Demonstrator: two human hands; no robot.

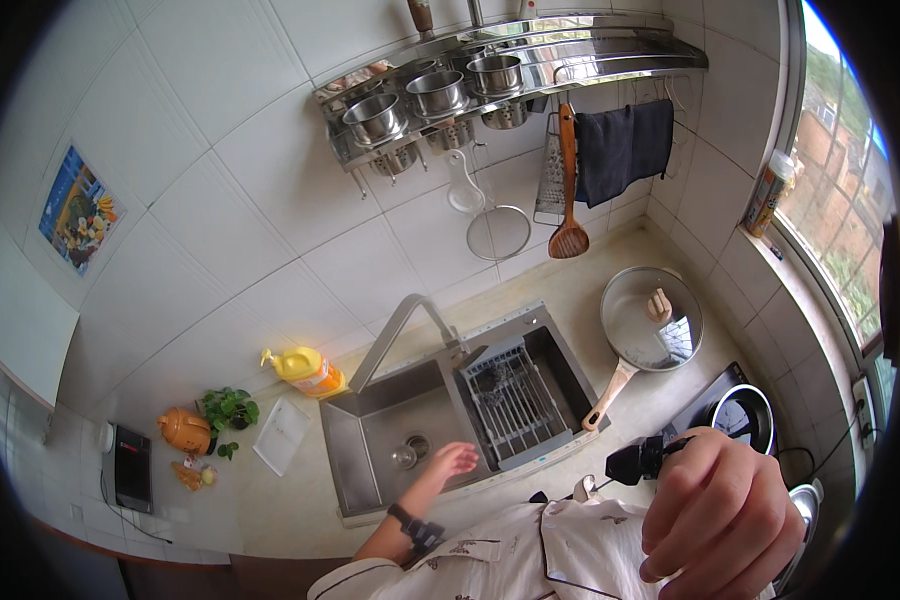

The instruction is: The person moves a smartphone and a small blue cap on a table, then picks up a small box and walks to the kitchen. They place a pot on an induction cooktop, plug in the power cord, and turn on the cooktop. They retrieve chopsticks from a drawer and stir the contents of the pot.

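Note:
My left hand (454, 459) hovers over the front of the double-bowl sink (390, 480), near the divider, with nothing in it; a black band is on the wrist. Close to the camera at the lower right, my right hand (720, 510) has curled fingers beside a small black device (636, 460); whether it holds the device is unclear. A metal drain rack (516, 405) sits in the right bowl, with a dark scouring pad (499, 375) on it. Left of the grey faucet (394, 330) stands a yellow pump bottle (307, 371).
A lidded pan (649, 330) rests right of the sink, near a black pot (742, 420) on a cooktop. Left are a white tray (282, 436), a green plant (227, 409) and an orange pot (183, 430). A steel rack (517, 67) with hanging utensils is on the wall.

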